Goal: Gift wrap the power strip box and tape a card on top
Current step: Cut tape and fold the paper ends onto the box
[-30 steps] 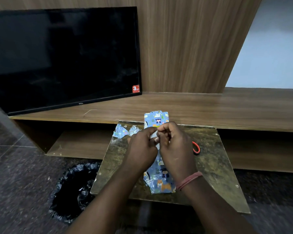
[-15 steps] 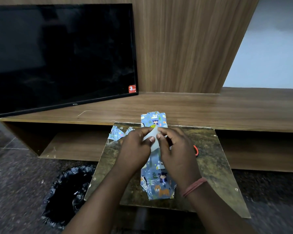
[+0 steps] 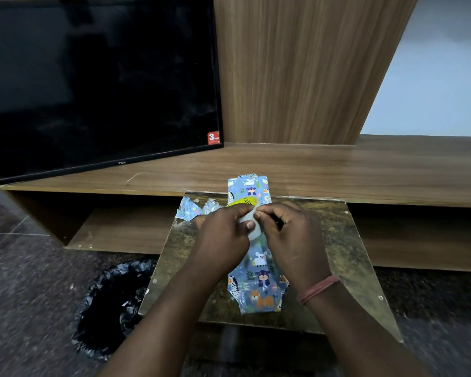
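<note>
- A long, narrow wrapped box (image 3: 257,281) lies lengthwise in the middle of a small brown surface (image 3: 337,240). Its paper is blue and printed with cartoon animals.
- The box's far end reaches past the far edge of the surface, toward a long wooden shelf (image 3: 337,172).
- The near end of the wrapping is folded to a blunt point and looks glossy.
- A yellow card (image 3: 242,201) lies on top of the box toward its far end, only partly in view behind the fingers.
- Both hands meet above the middle of the box.
- The left hand (image 3: 226,238) has its fingers curled. Its thumb and fingertips pinch a pale, whitish piece (image 3: 249,223) that sits between the two hands. Whether this is tape or its backing cannot be told.
- The right hand (image 3: 291,240) is curled too, and its thumb and forefinger pinch the same pale piece from the other side.
- A reddish thread band (image 3: 317,289) circles the right wrist.
- Scraps of the same blue paper (image 3: 195,208) lie crumpled at the far left corner of the surface, just beside the left hand.
- A dark television (image 3: 93,83) stands on the wooden shelf at the left, with a red sticker in its lower right corner.
- A bin lined with a black bag (image 3: 114,303) stands on the dark floor, to the left of the surface.
</note>
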A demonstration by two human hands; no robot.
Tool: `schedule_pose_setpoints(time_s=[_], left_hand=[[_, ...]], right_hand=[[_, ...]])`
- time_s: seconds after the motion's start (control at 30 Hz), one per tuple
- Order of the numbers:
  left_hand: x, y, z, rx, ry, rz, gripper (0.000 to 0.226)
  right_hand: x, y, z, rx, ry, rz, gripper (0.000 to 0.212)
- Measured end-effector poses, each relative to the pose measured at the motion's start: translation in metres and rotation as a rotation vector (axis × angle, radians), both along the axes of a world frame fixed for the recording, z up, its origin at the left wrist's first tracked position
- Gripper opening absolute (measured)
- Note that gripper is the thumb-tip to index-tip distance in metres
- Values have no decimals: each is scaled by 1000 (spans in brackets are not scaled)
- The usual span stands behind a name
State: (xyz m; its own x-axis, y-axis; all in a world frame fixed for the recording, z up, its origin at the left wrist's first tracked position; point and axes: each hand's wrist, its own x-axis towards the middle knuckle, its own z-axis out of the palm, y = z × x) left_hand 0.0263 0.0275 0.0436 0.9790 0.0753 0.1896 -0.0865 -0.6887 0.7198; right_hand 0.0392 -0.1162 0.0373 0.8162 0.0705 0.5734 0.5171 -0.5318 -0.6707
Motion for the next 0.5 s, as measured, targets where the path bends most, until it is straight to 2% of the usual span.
schedule_pose_setpoints(time_s=[0.17, 0.3, 0.5], left_hand=[[0, 0, 0, 32, -43, -31, 17], [-2, -1, 1, 44, -45, -47, 19], [-2, 2, 1, 50, -60, -68, 17]], right_hand=[[0, 0, 0, 16, 27, -5, 11], [3, -2, -2, -161, -87, 6, 7], [5, -6, 1, -250, -80, 48, 9]])
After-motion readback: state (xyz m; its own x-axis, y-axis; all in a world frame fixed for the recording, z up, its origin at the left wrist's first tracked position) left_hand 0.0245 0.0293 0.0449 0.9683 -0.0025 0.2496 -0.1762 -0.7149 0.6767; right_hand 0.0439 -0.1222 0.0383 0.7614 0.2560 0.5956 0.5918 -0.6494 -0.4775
